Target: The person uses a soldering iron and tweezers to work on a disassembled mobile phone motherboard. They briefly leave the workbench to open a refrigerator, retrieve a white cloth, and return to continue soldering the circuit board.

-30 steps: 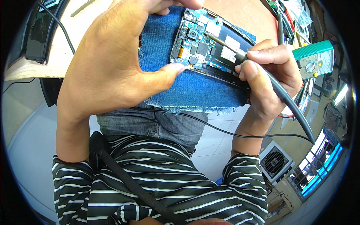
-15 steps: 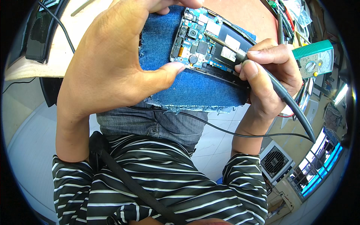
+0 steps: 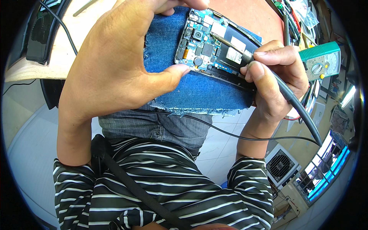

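An opened smartphone [image 3: 207, 50] lies on a piece of blue denim [image 3: 207, 90], its blue circuit board and a dark battery area with a white label exposed. My left hand [image 3: 109, 63] spans its left end, the thumb at the near corner and the fingertips by the far corner, holding it steady. In my right hand [image 3: 281, 71] is a soldering iron [image 3: 248, 56], gripped like a pen between thumb and fingers. The iron's metal tip points left and rests at or just over the middle of the board; actual contact is too fine to tell.
A green-cased analog multimeter [image 3: 318, 63] stands right of my right hand. Tools and wires crowd the far right. The iron's black cord [image 3: 230, 133] loops across my lap. Dark devices [image 3: 40, 42] lie at the table's left. A fan unit [image 3: 283, 165] is at lower right.
The phone and my left hand have shifted very slightly to the right. My right hand and the iron look nearly still, the tip still at the board's middle.
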### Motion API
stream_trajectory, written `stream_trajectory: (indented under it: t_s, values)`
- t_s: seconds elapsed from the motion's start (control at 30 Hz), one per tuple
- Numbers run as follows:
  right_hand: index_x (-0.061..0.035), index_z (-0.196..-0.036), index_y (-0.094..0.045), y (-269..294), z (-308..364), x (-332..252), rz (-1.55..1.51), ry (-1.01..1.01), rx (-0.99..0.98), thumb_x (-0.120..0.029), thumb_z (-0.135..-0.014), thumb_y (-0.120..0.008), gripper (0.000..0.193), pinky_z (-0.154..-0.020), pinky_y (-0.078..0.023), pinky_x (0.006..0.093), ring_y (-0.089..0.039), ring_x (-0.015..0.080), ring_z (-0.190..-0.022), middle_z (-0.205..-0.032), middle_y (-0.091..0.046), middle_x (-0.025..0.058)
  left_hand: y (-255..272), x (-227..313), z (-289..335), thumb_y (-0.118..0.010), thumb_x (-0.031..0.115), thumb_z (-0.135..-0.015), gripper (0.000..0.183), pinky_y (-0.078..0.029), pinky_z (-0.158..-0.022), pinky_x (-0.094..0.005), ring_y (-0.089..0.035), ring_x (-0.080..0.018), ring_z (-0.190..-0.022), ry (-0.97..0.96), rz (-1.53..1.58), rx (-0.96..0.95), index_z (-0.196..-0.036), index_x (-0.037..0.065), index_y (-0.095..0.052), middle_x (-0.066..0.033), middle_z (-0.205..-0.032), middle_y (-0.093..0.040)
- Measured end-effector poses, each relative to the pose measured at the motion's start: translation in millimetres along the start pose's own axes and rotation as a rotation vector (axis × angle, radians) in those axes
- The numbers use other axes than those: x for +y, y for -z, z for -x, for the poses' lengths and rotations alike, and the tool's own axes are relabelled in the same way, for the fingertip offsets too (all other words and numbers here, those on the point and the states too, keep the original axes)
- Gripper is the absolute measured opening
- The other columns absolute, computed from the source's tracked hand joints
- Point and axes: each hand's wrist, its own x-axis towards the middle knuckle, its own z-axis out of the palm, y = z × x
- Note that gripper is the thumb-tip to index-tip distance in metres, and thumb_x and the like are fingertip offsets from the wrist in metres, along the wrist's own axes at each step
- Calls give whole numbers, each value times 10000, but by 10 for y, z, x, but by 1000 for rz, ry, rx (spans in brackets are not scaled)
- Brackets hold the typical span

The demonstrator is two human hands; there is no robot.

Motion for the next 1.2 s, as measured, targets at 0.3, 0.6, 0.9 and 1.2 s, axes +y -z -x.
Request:
stream_trajectory:
  t_s: [0.3,0.6,0.9,1.2]
  values:
    - [53,-970,-645,2,-8,6,2,19,-22,11,-854,-729,149,-614,-530,221,-624,139,-621,-817,-643,159,102,-149,47,-844,35,-770,679,-464,-1099,-362,-551,-281,-1315,-17,-25,-74,-1325,-70,-469,-223,-1325,-538]
    - [51,-968,-647,-5,-5,7,5,5,-5,9,-852,-732,150,-614,-531,223,-624,136,-620,-821,-642,159,-56,42,9,-833,2,-781,677,-461,-1115,-360,-547,-285,-1323,54,-19,4,-1324,-76,-436,-227,-1303,-521]
    - [52,-972,-641,2,-12,12,16,19,-20,19,-856,-724,146,-611,-528,222,-625,138,-620,-824,-640,163,-19,-146,47,-836,8,-775,673,-462,-1111,-363,-547,-288,-1324,-37,21,12,-1321,-72,-452,-222,-1298,-529]
    - [51,-975,-643,9,-12,16,-3,16,-29,15,-856,-725,149,-612,-534,227,-623,137,-616,-824,-637,159,-49,-212,36,-838,14,-768,669,-463,-1107,-366,-548,-292,-1325,-70,27,33,-1319,-69,-468,-217,-1293,-536]
